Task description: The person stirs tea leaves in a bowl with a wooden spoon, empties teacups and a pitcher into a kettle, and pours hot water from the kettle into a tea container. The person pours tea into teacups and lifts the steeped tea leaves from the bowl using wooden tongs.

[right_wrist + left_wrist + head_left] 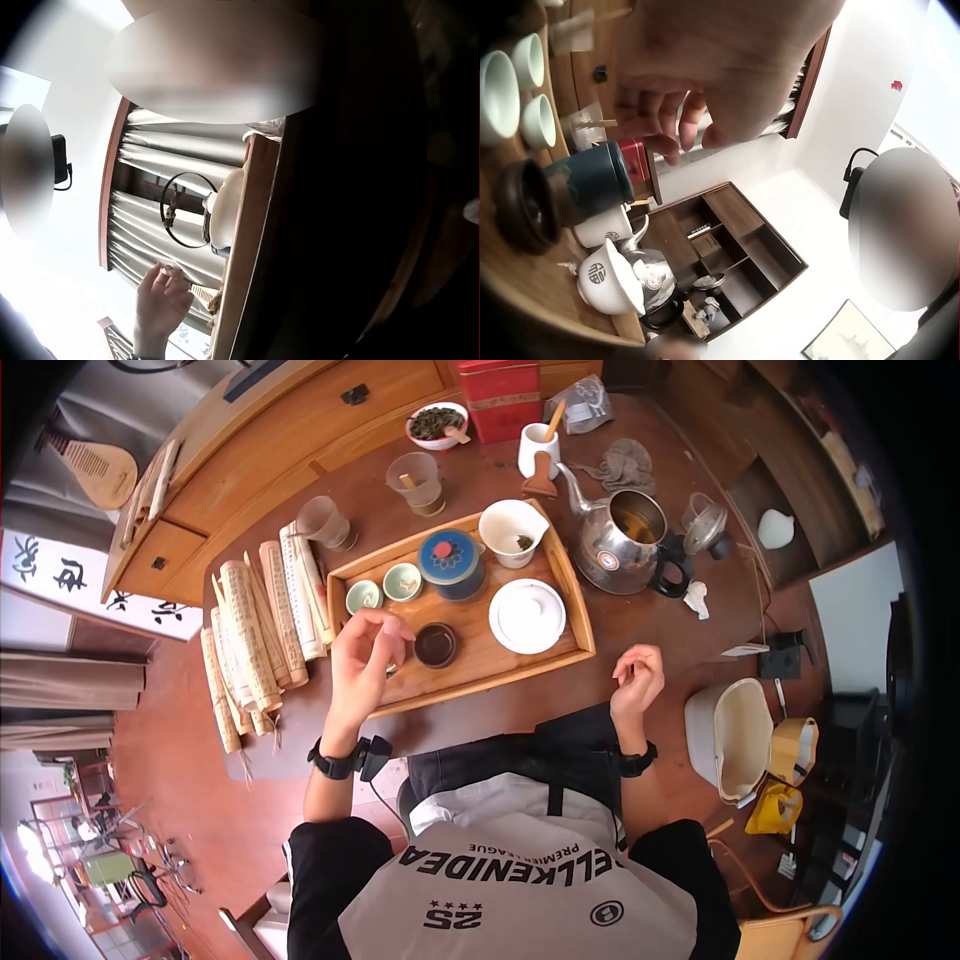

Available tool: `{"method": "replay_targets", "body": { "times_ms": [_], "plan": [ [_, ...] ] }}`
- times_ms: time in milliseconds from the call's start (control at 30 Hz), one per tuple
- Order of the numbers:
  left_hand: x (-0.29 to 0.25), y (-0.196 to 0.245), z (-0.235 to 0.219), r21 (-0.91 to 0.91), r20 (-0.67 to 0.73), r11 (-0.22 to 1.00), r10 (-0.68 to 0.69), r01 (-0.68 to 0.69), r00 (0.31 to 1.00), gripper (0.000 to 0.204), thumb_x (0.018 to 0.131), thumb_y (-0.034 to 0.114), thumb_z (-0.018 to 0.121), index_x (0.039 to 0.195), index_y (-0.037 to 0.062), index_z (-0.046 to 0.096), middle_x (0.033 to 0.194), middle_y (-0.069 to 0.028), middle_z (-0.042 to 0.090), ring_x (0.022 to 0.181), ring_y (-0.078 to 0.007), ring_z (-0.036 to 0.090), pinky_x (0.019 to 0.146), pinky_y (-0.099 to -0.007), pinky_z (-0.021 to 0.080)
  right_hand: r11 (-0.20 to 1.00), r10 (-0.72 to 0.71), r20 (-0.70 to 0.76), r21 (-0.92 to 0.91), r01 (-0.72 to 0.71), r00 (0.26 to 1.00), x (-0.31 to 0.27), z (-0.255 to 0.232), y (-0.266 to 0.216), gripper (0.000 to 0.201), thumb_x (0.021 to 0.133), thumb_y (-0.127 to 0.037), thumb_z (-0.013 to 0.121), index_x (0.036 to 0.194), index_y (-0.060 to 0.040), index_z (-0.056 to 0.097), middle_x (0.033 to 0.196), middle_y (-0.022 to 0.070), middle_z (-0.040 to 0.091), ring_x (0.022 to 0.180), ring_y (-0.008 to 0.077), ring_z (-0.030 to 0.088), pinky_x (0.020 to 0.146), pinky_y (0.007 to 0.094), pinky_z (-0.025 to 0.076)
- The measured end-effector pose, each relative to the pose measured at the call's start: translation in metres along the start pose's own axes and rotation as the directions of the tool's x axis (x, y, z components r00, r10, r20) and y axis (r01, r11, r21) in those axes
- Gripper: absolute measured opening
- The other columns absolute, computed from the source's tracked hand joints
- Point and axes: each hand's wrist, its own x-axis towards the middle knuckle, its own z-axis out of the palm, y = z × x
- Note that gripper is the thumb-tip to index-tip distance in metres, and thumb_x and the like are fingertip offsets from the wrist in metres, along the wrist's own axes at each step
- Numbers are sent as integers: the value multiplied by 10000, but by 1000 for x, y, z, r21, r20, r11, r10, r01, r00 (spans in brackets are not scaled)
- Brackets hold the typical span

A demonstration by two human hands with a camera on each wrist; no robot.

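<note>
My left hand [365, 660] hovers over the near left part of a wooden tray [455, 685], its fingers loosely bent and nothing seen between them in the left wrist view. Just right of its fingertips sits a small dark brown cup [436, 646]. Beyond are two pale green cups [403, 582]; a third green cup [496, 97] is mostly hidden under the hand in the head view. A blue lidded jar [451, 565], a white lidded bowl [527, 617] and a white pouring cup [512, 532] share the tray. My right hand [638, 678] hangs, loosely curled, off the tray's right corner.
Right of the tray stands a steel kettle [622, 545]. Rolled bamboo slips [245, 630] lie left. Two clear glasses [416, 485], a bowl of tea leaves [437, 424] and a red box [500, 400] stand behind. A beige bin [728, 740] is on the floor at right.
</note>
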Motion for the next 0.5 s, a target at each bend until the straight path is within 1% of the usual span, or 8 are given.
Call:
{"method": "replay_targets", "body": {
  "times_ms": [33,67,100,233,300,367,433,500],
  "plan": [
    [0,-1,-1,-8,5,1000,5,-5,1000,124,1040,114,532,1007,7,584,904,-57,675,658,-52,506,614,-219,439,1000,17,-34,-13,-17,999,0,1,-2,251,956,-99,326,888,-28,557,599,42,558,510,55,390,484,200,289],
    [0,-1,-2,-11,-2,1000,-10,10,1000,129,1039,123,541,1002,9,587,897,-50,677,657,-49,506,611,-217,436,998,53,-30,48,-51,998,0,2,-4,236,918,-19,307,858,-31,534,617,49,557,517,53,391,490,197,296],
    [0,-2,-3,-8,-12,1000,-15,15,1000,129,1039,123,541,1002,9,587,897,-50,677,657,-49,506,611,-217,436,997,58,-20,51,-57,998,1,3,-3,236,918,-19,307,858,-31,534,617,49,557,517,53,391,490,197,296],
    [-3,1,-8,-16,-48,1000,-6,5,999,129,1037,118,543,995,8,593,902,-51,680,659,-48,510,616,-216,436,999,-32,11,-1,32,999,4,5,-3,228,894,57,316,853,-19,527,660,69,564,529,57,400,493,205,309],
    [-5,1,-15,57,-124,998,29,-22,992,132,1036,116,542,990,5,597,898,-52,678,653,-50,508,616,-215,437,996,-62,-13,-68,61,998,5,5,-2,239,890,78,323,811,-20,526,640,44,530,532,63,403,494,209,306],
    [-9,-2,-21,55,-150,998,50,-43,987,135,1035,113,541,986,3,601,897,-56,680,651,-50,509,617,-214,439,992,-61,-2,-115,60,998,5,5,-6,242,871,100,327,778,-19,516,631,39,507,532,72,406,495,217,303],
    [-15,-8,-28,48,-205,999,9,1,979,175,1052,143,515,981,7,598,885,-62,663,669,-71,527,635,-219,430,985,-57,8,-163,57,998,6,5,-7,248,853,123,332,745,-18,506,622,35,485,532,82,408,495,226,300],
    [-21,-14,-31,52,-221,998,-34,46,975,164,1050,133,522,986,4,601,885,-54,661,669,-73,530,646,-219,440,957,-133,71,-248,147,989,8,5,-7,234,783,160,346,687,-12,473,613,46,456,535,104,415,500,248,295]
  ]
}}
